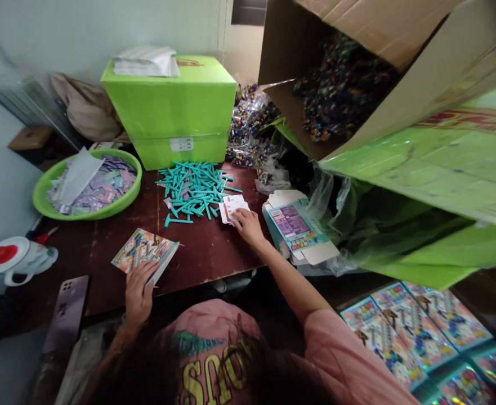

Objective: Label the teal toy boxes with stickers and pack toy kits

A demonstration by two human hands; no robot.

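Observation:
My left hand (140,289) is closed on a colourful printed box (148,250) near the table's front edge, its fingers on the near side and an edge of the box facing right. My right hand (250,226) reaches over the dark red table (218,253), its fingertips on a small stack of white printed cards (229,205). Right behind the cards lies a heap of teal T-shaped plastic pieces (195,185), with a few small packets among them. Flattened teal and purple cartons (296,225) are stacked to the right of my right hand.
A green basin (125,205) of small packets stands left, near a lidded cup (32,261) and a phone (67,309). Behind is a green box (175,107). An open carton (400,107) of bagged beads leans in at right, above finished-looking boxes (412,323).

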